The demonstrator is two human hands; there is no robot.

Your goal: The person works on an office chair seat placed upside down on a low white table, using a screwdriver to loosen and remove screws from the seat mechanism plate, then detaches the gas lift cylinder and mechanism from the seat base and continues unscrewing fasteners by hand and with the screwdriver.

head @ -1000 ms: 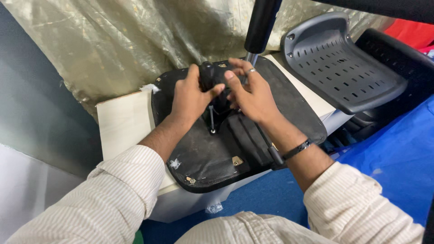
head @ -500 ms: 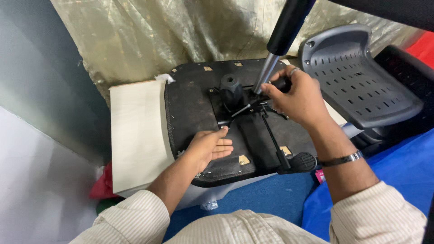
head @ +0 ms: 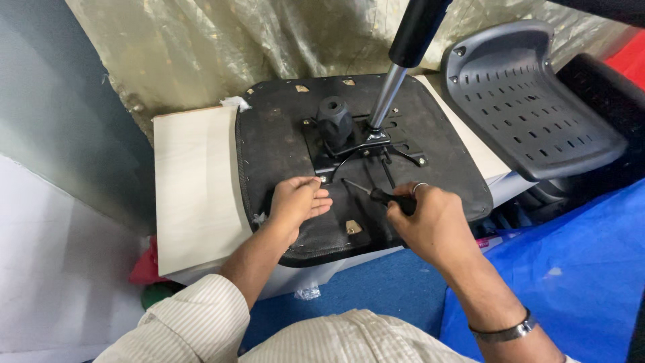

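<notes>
A grey wall and white floor fill the far left, with red and green things low beside the table [head: 195, 188], too hidden to name. The table's pale top lies bare along its left part, open room up to the seat's edge. The seat [head: 269, 148], black and upturned, covers the table's middle and overhangs its near edge. The left hand [head: 295, 202] rests on the seat near the plate's [head: 349, 144] near-left corner, fingers loosely curled, fingertips pinched at something too small to tell. A black knob [head: 334, 117] stands on the plate; a chrome post [head: 386, 97] rises from it, tilted right. The right hand [head: 433, 222] is clenched around a screwdriver [head: 376, 195], its tip pointing left toward the plate's corner. Small tan tags dot the seat: three along the far edge, one near the front. Right, a grey slotted chair back [head: 531, 107] sits beside the seat; blue sheet [head: 571, 269] below.
</notes>
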